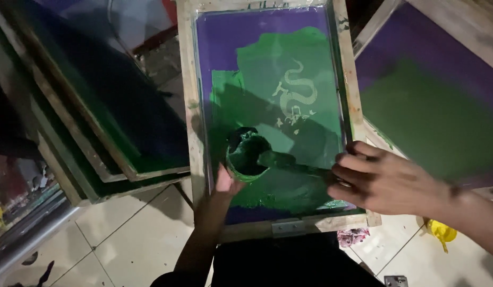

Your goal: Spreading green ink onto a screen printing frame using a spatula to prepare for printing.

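Head view: in the centre of the frame lies 1 wooden-framed printing screen with purple mesh (189, 106), most of its mesh covered by green ink, with a pale snake-like figure (297, 93) in the upper middle. On the lower left part of the mesh stands a small round pot of dark green ink (246, 154), tilted a little toward the lower left.

The left hand (227, 180) comes from the bottom of the frame and grips the near rim of this pot; the fingers are closed on it. The right hand (382, 180) enters from the right edge and rests at the lower right corner of the screen, fingers curled in, narrow. It seems to press something against the frame rail, but blur hides what, so I cannot tell whether it holds a tool.

In my judgement, 3 things could go wrong:
- The pot is open and tilted, so a slip of the left hand could pour ink over the pale figure.
- The right hand is near wet ink, and a smear could go onto the wooden rail.
- If the screen moves under this pressure, the print below may blur.

At the left of the frame lean 2 or more stacked wooden screens with dark green mesh (98, 122). At the right is another purple and green screen (432, 101). On the white tiled floor (124, 239), at the lower right, lies a yellow object (441, 232).
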